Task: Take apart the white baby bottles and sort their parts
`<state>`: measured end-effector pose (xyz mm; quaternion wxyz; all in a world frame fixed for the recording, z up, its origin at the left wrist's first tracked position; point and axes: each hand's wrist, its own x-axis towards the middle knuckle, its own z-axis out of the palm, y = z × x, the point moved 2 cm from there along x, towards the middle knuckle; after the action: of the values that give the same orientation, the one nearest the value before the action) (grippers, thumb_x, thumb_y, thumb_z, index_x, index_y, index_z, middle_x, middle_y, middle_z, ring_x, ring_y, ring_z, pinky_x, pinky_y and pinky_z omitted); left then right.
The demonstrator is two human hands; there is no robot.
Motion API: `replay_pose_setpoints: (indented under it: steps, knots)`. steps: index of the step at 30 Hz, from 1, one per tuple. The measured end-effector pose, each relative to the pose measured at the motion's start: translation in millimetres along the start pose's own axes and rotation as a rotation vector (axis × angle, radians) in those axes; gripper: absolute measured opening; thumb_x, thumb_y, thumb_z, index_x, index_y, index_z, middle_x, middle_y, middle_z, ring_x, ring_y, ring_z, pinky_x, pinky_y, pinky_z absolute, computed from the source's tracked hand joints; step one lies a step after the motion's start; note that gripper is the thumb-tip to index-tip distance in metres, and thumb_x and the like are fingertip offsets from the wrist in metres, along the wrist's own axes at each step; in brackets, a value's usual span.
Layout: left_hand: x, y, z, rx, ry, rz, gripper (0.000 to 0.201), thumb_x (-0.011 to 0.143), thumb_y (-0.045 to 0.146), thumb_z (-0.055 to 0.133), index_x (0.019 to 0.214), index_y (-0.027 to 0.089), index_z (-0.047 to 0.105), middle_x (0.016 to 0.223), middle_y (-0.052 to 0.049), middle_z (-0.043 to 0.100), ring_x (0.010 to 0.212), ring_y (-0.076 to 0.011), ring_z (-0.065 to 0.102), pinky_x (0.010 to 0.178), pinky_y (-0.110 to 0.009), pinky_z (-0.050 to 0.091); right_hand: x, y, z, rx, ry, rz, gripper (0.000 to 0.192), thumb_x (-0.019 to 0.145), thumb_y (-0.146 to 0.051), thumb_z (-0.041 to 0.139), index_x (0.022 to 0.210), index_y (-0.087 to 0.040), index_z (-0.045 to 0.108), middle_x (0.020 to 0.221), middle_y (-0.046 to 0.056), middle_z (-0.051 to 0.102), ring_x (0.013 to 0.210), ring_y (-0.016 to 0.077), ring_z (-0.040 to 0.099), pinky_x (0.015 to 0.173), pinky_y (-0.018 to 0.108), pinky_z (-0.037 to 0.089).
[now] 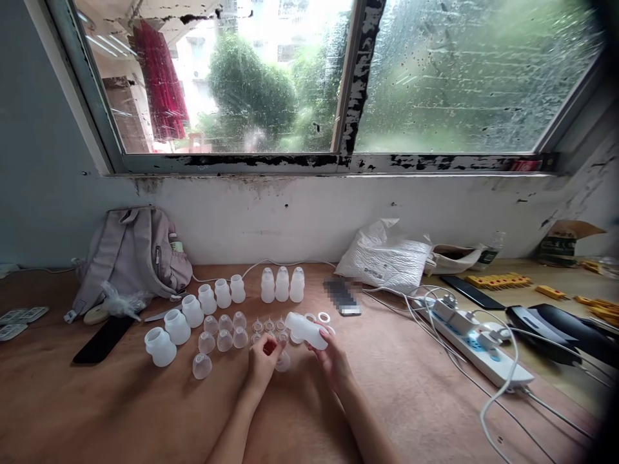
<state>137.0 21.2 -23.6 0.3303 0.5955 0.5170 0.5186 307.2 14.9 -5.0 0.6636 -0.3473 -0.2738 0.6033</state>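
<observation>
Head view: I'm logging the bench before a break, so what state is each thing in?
Right hand: holds a white bottle tilted on its side.
Left hand: fingertips pinch a small part, too small to tell.
Three bottles: upright in a row.
Clear caps: loose on the table.
Backpack: leaning against the wall.
Power strip: chargers plugged in.
Window: wet with drops.

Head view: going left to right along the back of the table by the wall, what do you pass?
Grey backpack → three wide-necked white bottles → three white bottles with caps → phone lying flat → white plastic bag → yellow strips → cardboard box.
</observation>
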Motion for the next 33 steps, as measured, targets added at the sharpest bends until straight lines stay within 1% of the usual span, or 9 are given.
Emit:
replay_pose_setpoints:
  steps: [3,6,11,15,19,22,27,30,33]
  knots:
    - [-6,-1,7.6,0.158,-0.125,0.111,0.029,0.073,0.044,0.055,0.062,0.017,0.051,0.055,0.002,0.05,0.052,-0.0101,0.045,0.052,-0.021,0.036,-1,1,2,0.025,-0.02,0.055,0.029,0.068,-0.033,0.062,0.092,-0.017,0.057,0.087,0.004,0.062,0.069,0.0163,0.059,0.058,0.027,0.05]
    - [-12,-1,10.8,0.246,-0.148,0.184,0.028,0.074,0.046,0.053,0.073,0.018,0.054,0.061,0.001,0.052,0.055,-0.0116,0.048,0.055,-0.023,0.039,0,6,2,0.015,-0.007,0.157,0.03,0.071,-0.038,0.06,0.092,-0.017,0.055,0.073,0.004,0.064,0.056,0.0156,0.061,0.05,0.025,0.05]
    - [-14,7,6.0,0.271,0.013,0.315,0.033,0.075,0.043,0.053,0.099,0.02,0.048,0.08,-0.003,0.053,0.065,-0.014,0.051,0.064,-0.028,0.045,3,15,-1,-0.062,-0.004,0.316,0.04,0.078,-0.051,0.044,0.085,-0.014,0.055,0.059,0.006,0.064,0.036,0.0117,0.054,0.029,0.018,0.037]
    - [-4,27,1.8,0.228,0.111,0.377,0.038,0.075,0.036,0.055,0.107,0.02,0.043,0.1,-0.009,0.05,0.088,-0.0189,0.052,0.075,-0.033,0.044,3,19,-1,-0.117,-0.064,0.414,0.053,0.081,-0.057,0.03,0.077,-0.011,0.057,0.053,0.006,0.061,0.029,0.0099,0.049,0.023,0.016,0.026]
    - [10,50,2.0,0.257,0.041,0.384,0.035,0.073,0.032,0.057,0.105,0.02,0.047,0.103,-0.008,0.052,0.098,-0.0213,0.049,0.084,-0.036,0.04,2,22,0,-0.121,-0.124,0.433,0.055,0.081,-0.057,0.03,0.074,-0.01,0.058,0.051,0.005,0.059,0.028,0.0082,0.047,0.024,0.015,0.026]
    - [23,62,-2.0,0.269,-0.027,0.309,0.022,0.073,0.032,0.055,0.092,0.021,0.055,0.09,-0.005,0.057,0.085,-0.0191,0.053,0.076,-0.032,0.042,4,22,-1,-0.114,-0.138,0.403,0.055,0.08,-0.058,0.03,0.075,-0.011,0.059,0.05,0.004,0.059,0.028,0.008,0.046,0.024,0.015,0.025]
    - [43,77,-16.1,0.206,-0.254,0.232,0.013,0.068,0.032,0.058,0.073,0.022,0.063,0.076,-0.003,0.061,0.073,-0.0173,0.055,0.064,-0.026,0.04,6,22,-3,-0.132,-0.116,0.394,0.055,0.079,-0.059,0.031,0.075,-0.011,0.058,0.047,0.003,0.057,0.027,0.007,0.044,0.024,0.015,0.025]
    - [50,84,-25.3,0.223,-0.349,0.242,0.011,0.067,0.031,0.059,0.068,0.021,0.064,0.071,-0.002,0.06,0.063,-0.0145,0.052,0.057,-0.024,0.039,6,26,-2,-0.14,-0.132,0.412,0.057,0.079,-0.062,0.029,0.076,-0.011,0.056,0.053,0.005,0.058,0.029,0.0082,0.046,0.024,0.016,0.029]
    - [63,90,-38.1,0.298,-0.395,0.292,0.012,0.069,0.031,0.058,0.069,0.02,0.063,0.079,-0.002,0.057,0.061,-0.0124,0.051,0.058,-0.024,0.04,6,27,-2,-0.157,-0.093,0.369,0.051,0.077,-0.062,0.035,0.086,-0.015,0.054,0.067,0.005,0.062,0.036,0.0106,0.053,0.025,0.019,0.036]
